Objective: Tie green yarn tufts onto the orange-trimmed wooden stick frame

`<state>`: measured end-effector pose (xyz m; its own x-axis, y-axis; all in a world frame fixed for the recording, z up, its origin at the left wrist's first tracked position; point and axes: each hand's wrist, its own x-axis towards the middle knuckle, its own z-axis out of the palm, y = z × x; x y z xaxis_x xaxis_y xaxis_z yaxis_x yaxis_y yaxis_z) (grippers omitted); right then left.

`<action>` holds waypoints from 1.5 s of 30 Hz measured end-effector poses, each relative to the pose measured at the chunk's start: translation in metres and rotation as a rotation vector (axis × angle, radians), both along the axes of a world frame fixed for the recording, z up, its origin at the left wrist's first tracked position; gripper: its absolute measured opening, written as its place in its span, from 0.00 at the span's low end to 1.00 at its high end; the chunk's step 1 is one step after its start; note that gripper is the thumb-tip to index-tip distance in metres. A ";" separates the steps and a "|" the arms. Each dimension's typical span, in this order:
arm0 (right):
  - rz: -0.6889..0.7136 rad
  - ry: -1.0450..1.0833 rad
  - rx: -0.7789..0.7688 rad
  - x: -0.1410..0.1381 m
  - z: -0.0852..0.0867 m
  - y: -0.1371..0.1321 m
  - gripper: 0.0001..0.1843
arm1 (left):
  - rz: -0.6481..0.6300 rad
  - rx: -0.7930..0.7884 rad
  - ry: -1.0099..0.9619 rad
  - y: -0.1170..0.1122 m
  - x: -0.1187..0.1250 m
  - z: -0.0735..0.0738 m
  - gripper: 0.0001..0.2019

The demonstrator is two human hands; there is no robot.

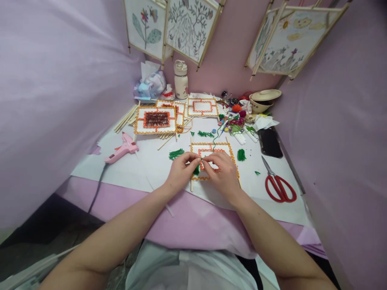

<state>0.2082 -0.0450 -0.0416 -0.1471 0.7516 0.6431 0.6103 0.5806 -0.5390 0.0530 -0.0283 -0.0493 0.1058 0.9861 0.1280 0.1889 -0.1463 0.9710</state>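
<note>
My left hand (185, 168) and my right hand (222, 169) meet over a panel with wooden sticks and a wavy orange yarn border (236, 166). Both hands are closed, thumb and forefinger pinching a small bit of green yarn (201, 158) between them. A green strand (215, 139) trails from behind the right fingers toward the far clutter. Below the left fingertips lies a green yarn bundle (196, 170), partly hidden. Other cut green bundles rest left (176, 154) and right (241, 154) of the panel. The hands cover much of its inner orange rectangle.
Red-handled scissors (279, 187) and a black phone (270, 143) lie at right. A pink glue gun (122, 149) with its cord is at left. Finished-looking panels (155, 119), a bottle (181, 80), tissues (151, 82) and a lidded bowl (261, 105) stand behind. Drawings (190, 30) hang above.
</note>
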 end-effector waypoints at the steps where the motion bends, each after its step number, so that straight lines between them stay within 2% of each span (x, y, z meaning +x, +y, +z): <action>1: -0.002 -0.009 -0.015 0.000 -0.001 0.000 0.06 | 0.002 0.013 0.007 -0.001 0.000 0.000 0.09; 11: -0.035 0.011 -0.049 -0.001 -0.003 0.002 0.07 | 0.009 0.105 0.093 -0.004 0.001 -0.001 0.08; 13: -0.052 0.026 -0.044 -0.002 -0.003 0.002 0.07 | 0.006 0.088 0.081 -0.005 0.002 0.000 0.07; 15: -0.058 0.070 -0.067 -0.004 -0.003 0.002 0.07 | 0.003 0.000 0.018 -0.004 0.003 0.002 0.08; 17: -0.053 0.154 -0.144 -0.004 -0.002 0.002 0.07 | -0.011 -0.125 -0.076 -0.003 0.004 0.003 0.09; 19: -0.034 0.271 -0.286 -0.004 -0.001 0.003 0.06 | -0.038 -0.218 -0.163 -0.002 0.005 0.003 0.10; 23: 0.019 0.467 -0.531 -0.002 0.000 0.005 0.03 | -0.087 -0.281 -0.278 -0.001 0.004 0.004 0.11; 30: 0.038 0.557 -0.569 0.000 -0.002 0.009 0.03 | -0.070 -0.262 -0.357 -0.002 0.003 0.008 0.12; 33: 0.019 0.591 -0.589 0.001 -0.001 0.010 0.04 | -0.063 -0.241 -0.323 -0.002 0.003 0.010 0.11; 36: 0.020 0.603 -0.593 0.002 -0.001 0.010 0.04 | -0.041 -0.084 -0.143 -0.004 0.000 0.012 0.09; 40: 0.027 0.597 -0.573 0.002 0.000 0.009 0.04 | -0.010 0.440 0.244 -0.008 -0.003 0.012 0.12; 42: 0.042 0.591 -0.573 0.001 0.000 0.008 0.04 | 0.005 0.634 0.378 -0.009 -0.004 0.010 0.12; 45: 0.081 0.586 -0.578 -0.001 0.001 0.008 0.03 | 0.033 0.729 0.479 -0.007 -0.004 0.006 0.07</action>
